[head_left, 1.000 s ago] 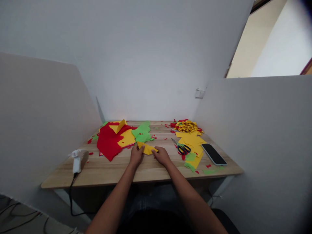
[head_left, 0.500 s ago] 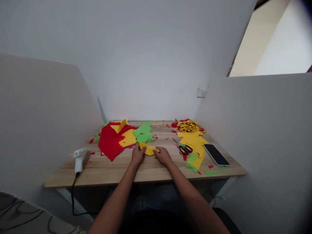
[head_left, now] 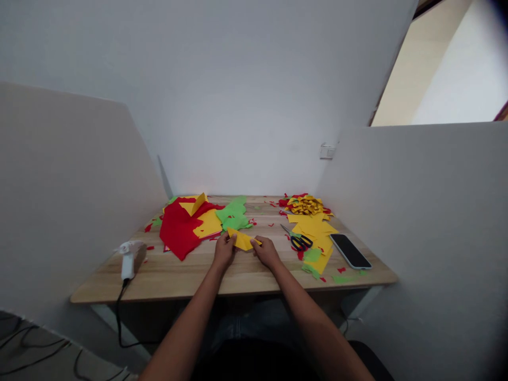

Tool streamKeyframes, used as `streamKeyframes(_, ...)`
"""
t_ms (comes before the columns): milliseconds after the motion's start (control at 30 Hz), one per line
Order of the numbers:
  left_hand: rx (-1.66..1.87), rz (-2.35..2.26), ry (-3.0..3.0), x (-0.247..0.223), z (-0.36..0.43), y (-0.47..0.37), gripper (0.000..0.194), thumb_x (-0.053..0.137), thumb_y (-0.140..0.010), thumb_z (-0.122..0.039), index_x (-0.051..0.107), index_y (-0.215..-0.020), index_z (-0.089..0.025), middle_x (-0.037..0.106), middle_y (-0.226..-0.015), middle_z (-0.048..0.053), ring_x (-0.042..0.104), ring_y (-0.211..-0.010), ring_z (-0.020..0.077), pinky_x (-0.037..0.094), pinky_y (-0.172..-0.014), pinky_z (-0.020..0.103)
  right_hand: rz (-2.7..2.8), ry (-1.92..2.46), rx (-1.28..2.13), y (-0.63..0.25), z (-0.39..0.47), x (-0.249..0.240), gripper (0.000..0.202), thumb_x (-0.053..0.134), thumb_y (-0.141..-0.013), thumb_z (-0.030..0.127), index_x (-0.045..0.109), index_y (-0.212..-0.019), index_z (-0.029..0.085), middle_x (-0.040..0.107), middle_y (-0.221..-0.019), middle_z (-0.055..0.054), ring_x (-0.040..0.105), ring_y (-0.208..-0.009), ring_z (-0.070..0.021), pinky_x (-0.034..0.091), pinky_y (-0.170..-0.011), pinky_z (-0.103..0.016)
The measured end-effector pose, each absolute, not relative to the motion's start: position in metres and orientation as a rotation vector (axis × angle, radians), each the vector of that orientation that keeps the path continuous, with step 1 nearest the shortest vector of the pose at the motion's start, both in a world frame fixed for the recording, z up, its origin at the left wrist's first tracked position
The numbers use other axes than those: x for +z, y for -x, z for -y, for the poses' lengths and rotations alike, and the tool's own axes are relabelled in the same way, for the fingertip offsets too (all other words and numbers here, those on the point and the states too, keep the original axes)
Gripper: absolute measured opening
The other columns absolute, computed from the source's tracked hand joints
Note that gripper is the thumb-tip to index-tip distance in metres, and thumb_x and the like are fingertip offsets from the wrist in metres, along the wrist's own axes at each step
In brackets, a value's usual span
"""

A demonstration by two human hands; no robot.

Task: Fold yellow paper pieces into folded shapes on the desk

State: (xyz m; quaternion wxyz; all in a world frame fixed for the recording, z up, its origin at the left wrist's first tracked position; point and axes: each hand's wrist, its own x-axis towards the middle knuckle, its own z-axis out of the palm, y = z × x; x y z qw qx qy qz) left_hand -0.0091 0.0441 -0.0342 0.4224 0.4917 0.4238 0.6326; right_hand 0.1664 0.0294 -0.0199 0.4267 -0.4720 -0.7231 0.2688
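Observation:
A folded yellow piece [head_left: 243, 241] is stretched between my two hands, near the middle of the table. Its left end is pinched in my left hand [head_left: 225, 251], and its right end in my right hand [head_left: 266, 251]. Just beyond my left hand lies a green sheet [head_left: 235, 214]. Black-handled scissors [head_left: 300, 241] rest to the right of my right hand, beside several yellow sheets [head_left: 315, 226].
Red sheets [head_left: 177, 230] and yellow ones lie at the left. A white glue-gun-like tool [head_left: 127, 262] with a black cable stands near the left edge. At the right are a phone [head_left: 351, 251] and a pile of folded yellow pieces [head_left: 305, 205]. Red scraps are scattered about.
The yellow piece has tilted slightly between my hands, and its shape looks a little different. The whole view has shifted slightly.

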Motion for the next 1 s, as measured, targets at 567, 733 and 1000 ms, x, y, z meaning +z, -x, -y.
streamKeyframes(567, 1.647, -1.098, -1.137, -0.032, -0.046, 0.011, 0.034, 0.066, -0.072, -0.048, 0.054, -0.08, -0.018, 0.05, -0.06, -0.006, 0.046, -0.047, 0.0077, 0.031, -0.043, 0.018, 1.478, 1.104, 0.828, -0.167, -0.042, -0.03, 0.03, 0.051, -0.08, 0.048, 0.056, -0.077, 0.019, 0.056, -0.057, 0.002, 0.049, -0.049, -0.0134, 0.037, -0.047, -0.022)
streamKeyframes(733, 1.726, -1.028, -1.079, -0.023, -0.04, 0.01, 0.042, 0.063, -0.074, -0.04, 0.052, -0.111, -0.023, 0.046, -0.065, -0.008, 0.049, -0.047, 0.0072, 0.036, -0.043, 0.018, 1.418, 1.093, 0.876, -0.168, -0.048, -0.037, 0.031, 0.052, -0.079, 0.05, 0.052, -0.074, 0.02, 0.053, -0.056, 0.003, 0.045, -0.045, -0.0117, 0.034, -0.044, -0.022)
streamKeyframes(1000, 1.661, -0.967, -1.05, -0.013, -0.033, 0.011, 0.05, 0.058, -0.071, -0.033, 0.057, -0.118, -0.019, 0.053, -0.082, 0.0, 0.055, -0.058, 0.0092, 0.044, -0.044, 0.019, 1.387, 1.099, 0.933, -0.169, -0.049, -0.036, 0.037, 0.053, -0.076, 0.056, 0.048, -0.071, 0.021, 0.051, -0.052, 0.003, 0.042, -0.042, -0.0111, 0.032, -0.041, -0.022)
